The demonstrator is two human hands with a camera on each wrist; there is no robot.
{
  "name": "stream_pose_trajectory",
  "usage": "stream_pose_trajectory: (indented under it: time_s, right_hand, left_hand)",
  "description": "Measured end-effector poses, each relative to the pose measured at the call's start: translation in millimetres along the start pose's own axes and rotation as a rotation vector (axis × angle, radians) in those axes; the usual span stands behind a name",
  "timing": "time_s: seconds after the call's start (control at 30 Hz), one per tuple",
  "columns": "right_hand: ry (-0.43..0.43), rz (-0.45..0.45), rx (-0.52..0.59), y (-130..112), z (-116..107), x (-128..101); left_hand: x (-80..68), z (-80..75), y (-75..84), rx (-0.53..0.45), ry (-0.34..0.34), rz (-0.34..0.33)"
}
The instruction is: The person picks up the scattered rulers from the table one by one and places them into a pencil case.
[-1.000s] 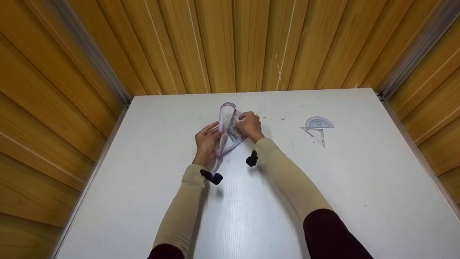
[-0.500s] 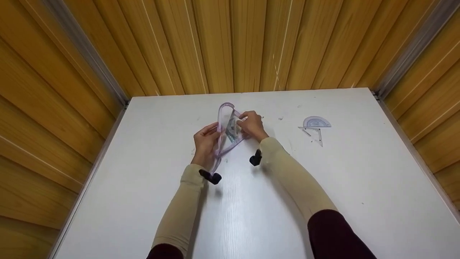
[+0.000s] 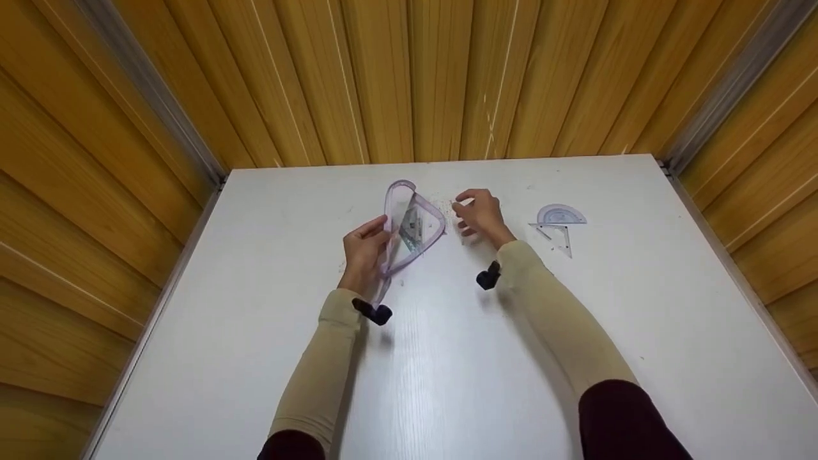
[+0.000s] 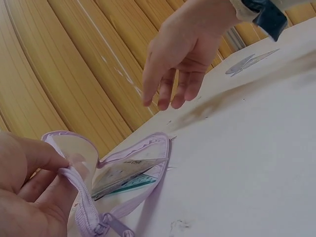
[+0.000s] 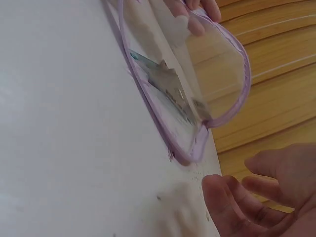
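A clear zip pouch (image 3: 414, 253) with lilac edging lies spread on the white table, its upper flap raised. My left hand (image 3: 365, 252) pinches the zipped edge of that flap between thumb and fingers; the zip pull (image 4: 117, 224) hangs near it in the left wrist view. Inside the pouch sit a teal-edged ruler piece (image 4: 133, 183) and a greyish flat piece (image 5: 173, 89), whose kind I cannot tell. To the right of the pouch, my right hand (image 3: 480, 216) hovers over the table with loosely bent fingers and nothing in them.
Farther right on the table (image 3: 447, 383) lie a clear protractor (image 3: 561, 214) and, touching or nearly touching it, a clear set square (image 3: 557, 236). Small specks and marks dot the surface. Wood-panelled walls (image 3: 383, 76) stand behind and at both sides.
My right hand has come out of the pouch and moved right, away from it, with nothing held. The left hand keeps its pinch on the pouch edge.
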State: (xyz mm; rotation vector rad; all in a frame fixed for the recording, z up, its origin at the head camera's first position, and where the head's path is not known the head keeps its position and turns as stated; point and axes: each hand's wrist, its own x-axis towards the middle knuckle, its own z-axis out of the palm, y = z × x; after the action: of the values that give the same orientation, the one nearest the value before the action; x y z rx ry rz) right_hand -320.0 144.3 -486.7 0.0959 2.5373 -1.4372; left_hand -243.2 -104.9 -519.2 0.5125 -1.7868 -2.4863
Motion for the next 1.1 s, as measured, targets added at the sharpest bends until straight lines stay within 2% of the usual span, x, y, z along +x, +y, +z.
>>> stream_pose_trajectory:
  time_s: [0.3,0.5,0.7,0.9,1.1]
  right_hand:
    - [0.042,-0.002,0.09,33.1,-69.5,-8.0]
    - [0.108,-0.008,0.151,54.6,-104.9,-17.9]
    - [0.159,-0.043,0.156,77.4,-131.2,-27.8]
    - [0.224,-0.011,0.133,94.8,-154.1,-33.5]
    - [0.254,-0.007,0.112,106.1,-170.1,-39.3]
  left_hand:
    - [1.4,-2.3,2.5,0.108,-0.035,0.016]
    - [0.8,-4.7,3.4,0.145,-0.055,0.017]
    - [1.0,-7.9,3.5,0.129,-0.09,0.042]
    - [0.9,-10.7,4.1,0.115,-0.083,0.03]
    - [-0.3,-9.7,3.3,0.073,-0.061,0.013]
